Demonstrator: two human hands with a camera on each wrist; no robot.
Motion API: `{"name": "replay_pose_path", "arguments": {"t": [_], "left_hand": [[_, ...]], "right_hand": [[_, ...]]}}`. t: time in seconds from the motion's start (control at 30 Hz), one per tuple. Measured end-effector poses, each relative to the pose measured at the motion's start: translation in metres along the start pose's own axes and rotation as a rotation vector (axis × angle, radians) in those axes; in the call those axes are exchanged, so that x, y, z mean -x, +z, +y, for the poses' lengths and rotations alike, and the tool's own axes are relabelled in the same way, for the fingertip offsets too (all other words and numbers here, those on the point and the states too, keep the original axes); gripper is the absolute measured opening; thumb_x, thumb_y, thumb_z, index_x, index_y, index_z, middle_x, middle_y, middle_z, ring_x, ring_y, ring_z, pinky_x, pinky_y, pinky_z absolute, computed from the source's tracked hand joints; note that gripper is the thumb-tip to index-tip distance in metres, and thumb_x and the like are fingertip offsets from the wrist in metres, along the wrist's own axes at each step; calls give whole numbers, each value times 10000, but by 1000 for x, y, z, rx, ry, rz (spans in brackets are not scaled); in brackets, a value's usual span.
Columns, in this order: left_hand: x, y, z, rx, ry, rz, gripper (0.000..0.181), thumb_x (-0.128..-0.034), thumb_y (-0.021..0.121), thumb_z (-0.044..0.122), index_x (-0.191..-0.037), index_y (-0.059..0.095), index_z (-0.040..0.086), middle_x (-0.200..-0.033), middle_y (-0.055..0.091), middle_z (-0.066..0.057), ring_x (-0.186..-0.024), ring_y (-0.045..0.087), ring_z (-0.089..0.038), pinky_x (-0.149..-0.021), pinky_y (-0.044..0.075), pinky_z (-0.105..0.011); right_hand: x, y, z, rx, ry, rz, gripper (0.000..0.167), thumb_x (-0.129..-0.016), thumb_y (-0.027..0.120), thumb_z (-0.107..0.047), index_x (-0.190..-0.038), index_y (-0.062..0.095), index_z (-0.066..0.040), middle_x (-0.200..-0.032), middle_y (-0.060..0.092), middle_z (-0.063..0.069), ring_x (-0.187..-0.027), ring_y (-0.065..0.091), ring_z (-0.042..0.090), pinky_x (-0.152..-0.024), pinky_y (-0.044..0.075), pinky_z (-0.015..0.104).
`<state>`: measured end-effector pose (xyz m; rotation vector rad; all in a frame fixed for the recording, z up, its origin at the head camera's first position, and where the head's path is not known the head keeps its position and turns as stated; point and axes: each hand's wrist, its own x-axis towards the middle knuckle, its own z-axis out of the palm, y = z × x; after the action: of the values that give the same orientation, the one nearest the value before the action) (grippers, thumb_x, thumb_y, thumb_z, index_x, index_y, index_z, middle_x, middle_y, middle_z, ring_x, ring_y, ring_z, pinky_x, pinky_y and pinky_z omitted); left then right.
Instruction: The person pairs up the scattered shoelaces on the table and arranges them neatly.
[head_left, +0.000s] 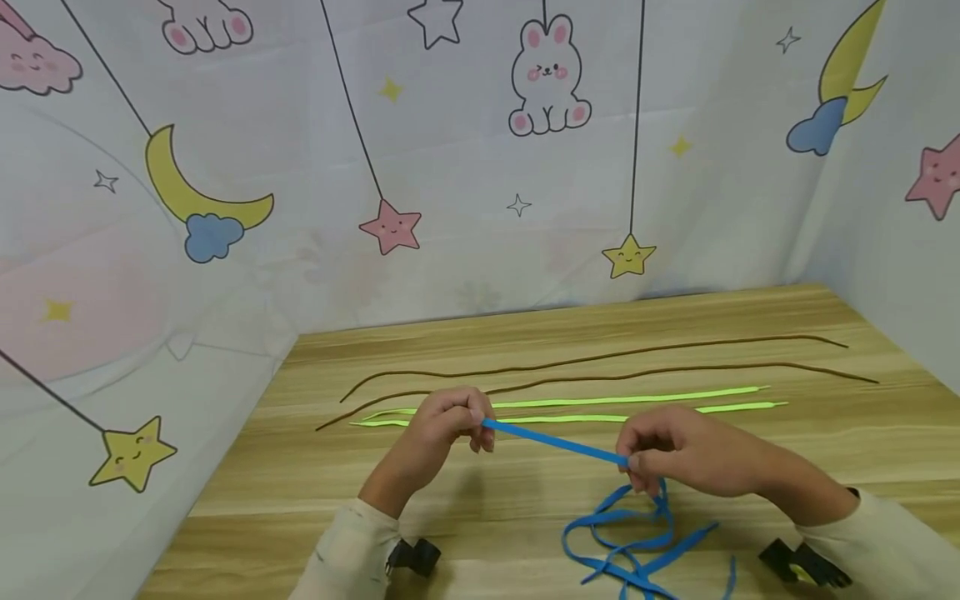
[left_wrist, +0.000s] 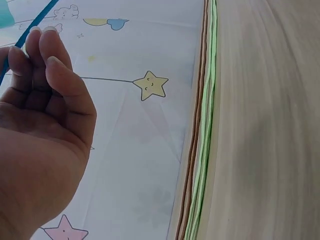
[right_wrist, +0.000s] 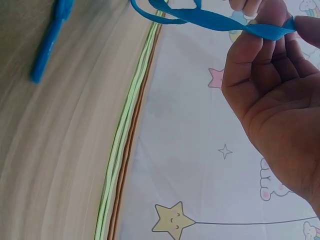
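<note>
A flat blue shoelace (head_left: 558, 442) is stretched between my two hands above the table. My left hand (head_left: 442, 433) pinches one part of it between thumb and fingers; the left wrist view shows the blue lace (left_wrist: 31, 25) passing by the fingertips. Lower and to the right, my right hand (head_left: 693, 450) pinches the lace (right_wrist: 265, 31) between thumb and forefinger. Below the right hand, more blue lace (head_left: 622, 546) lies in loose loops on the table, partly cut off by the frame's lower edge.
Two neon green shoelaces (head_left: 720, 408) lie stretched side by side beyond my hands. Behind them, two thin brown laces (head_left: 750, 367) run across the wooden table (head_left: 300, 517). A white curtain (head_left: 465, 283) printed with stars, moons and rabbits hangs at the back and sides.
</note>
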<state>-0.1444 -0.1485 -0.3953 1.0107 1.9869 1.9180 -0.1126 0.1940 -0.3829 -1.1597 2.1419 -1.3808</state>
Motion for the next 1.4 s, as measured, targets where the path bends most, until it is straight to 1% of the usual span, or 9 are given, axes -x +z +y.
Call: {"name": "replay_pose_path", "arguments": {"t": [0.17,0.3,0.47,0.77,0.93,1.03,1.17,1.27,1.4], "left_hand": [[0,-4,-2,22,9,34,250,-958,426,75,-737,442,-42,-800,535,-66,-692,596,-206,-648,495,-359],[0,-7,-2,40,15,47,246,-956,427,75,-745,445,-50,-785,554,-53,-693,602,-191,-629,480,-337],[0,-11,-3,58,21,58,280,-975,434,91,-757,484,-77,-758,571,-46,-689,591,-188,-619,481,-334],[0,-13,-6,63,14,66,313,-995,441,109,-768,475,-103,-763,574,-44,-691,592,-181,-628,487,-322],[1,-14,-5,68,15,84,314,-997,447,110,-766,475,-101,-761,575,-44,-687,589,-186,-628,491,-318],[1,-14,-5,70,21,94,309,-995,447,110,-764,479,-92,-759,570,-46,-685,581,-191,-622,486,-321],[0,-15,-4,85,27,105,284,-990,443,106,-763,491,-58,-758,569,-36,-686,573,-183,-618,477,-307],[0,-15,-5,104,33,112,269,-990,432,93,-755,508,-14,-758,570,-19,-685,565,-161,-614,472,-293],[1,-17,-5,132,40,119,271,-994,427,91,-749,535,46,-753,580,-7,-685,563,-146,-609,466,-283]], "right_hand": [[2,-2,-2,-8,-16,5,185,-1046,515,-48,-964,659,-130,-817,665,31,-680,641,198,-633,553,350],[3,-3,-2,-44,-45,-3,192,-1042,502,-15,-970,655,-106,-828,660,57,-690,641,208,-635,560,360],[3,-6,0,-93,-88,-23,226,-1038,472,35,-975,652,-88,-836,646,101,-694,639,232,-637,566,372],[1,-8,1,-120,-109,-18,269,-1042,428,58,-930,642,-61,-801,627,126,-682,624,240,-630,560,367],[1,-10,1,-177,-125,-32,285,-1047,393,72,-932,632,-33,-817,619,160,-691,621,262,-637,570,393],[1,-12,0,-227,-130,-38,271,-1048,382,76,-947,618,-14,-834,612,180,-702,621,280,-647,574,417],[3,-15,-4,-274,-103,-24,235,-1042,404,70,-950,606,-8,-845,614,184,-718,622,267,-661,576,426],[4,-15,-6,-291,-99,-26,228,-1037,404,74,-945,598,-3,-843,610,187,-720,618,264,-668,575,423],[3,-14,-9,-279,-103,-20,230,-1037,409,71,-936,601,-7,-832,600,189,-704,609,279,-667,572,407]]}}
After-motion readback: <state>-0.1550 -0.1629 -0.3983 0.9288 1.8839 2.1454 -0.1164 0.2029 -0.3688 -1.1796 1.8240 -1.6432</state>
